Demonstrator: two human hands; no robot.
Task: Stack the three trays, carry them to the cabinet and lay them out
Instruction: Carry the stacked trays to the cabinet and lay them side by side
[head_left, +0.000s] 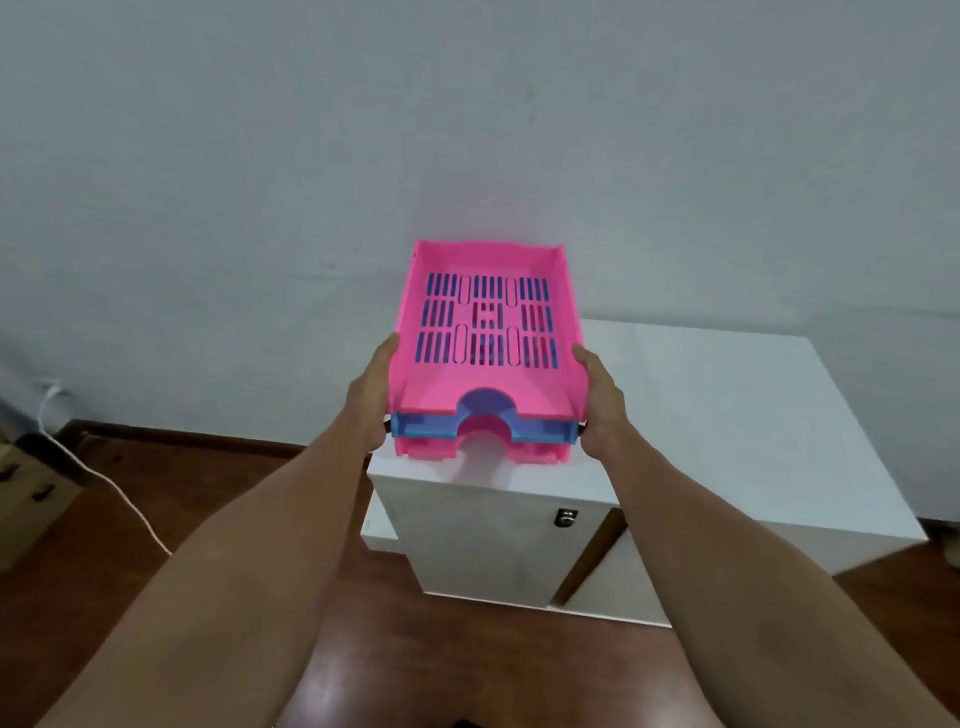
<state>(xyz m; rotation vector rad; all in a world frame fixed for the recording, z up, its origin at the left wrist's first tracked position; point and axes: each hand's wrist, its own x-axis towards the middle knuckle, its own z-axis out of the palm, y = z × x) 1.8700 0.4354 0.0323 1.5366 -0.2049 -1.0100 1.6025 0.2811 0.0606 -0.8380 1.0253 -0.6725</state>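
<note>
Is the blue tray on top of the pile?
No, the blue tray sits in the middle, between the pink top tray and a pink bottom tray.

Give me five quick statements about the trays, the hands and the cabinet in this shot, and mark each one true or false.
1. Three trays are stacked, the top pink tray uppermost. True.
2. The middle tray is green. False: the blue tray sits in the middle.
3. The left hand and right hand grip opposite sides of the stack. True.
4. The trays are laid out separately on the white cabinet. False: they are stacked, in the hands.
5. The bottom pink tray is lowest. True.
</note>
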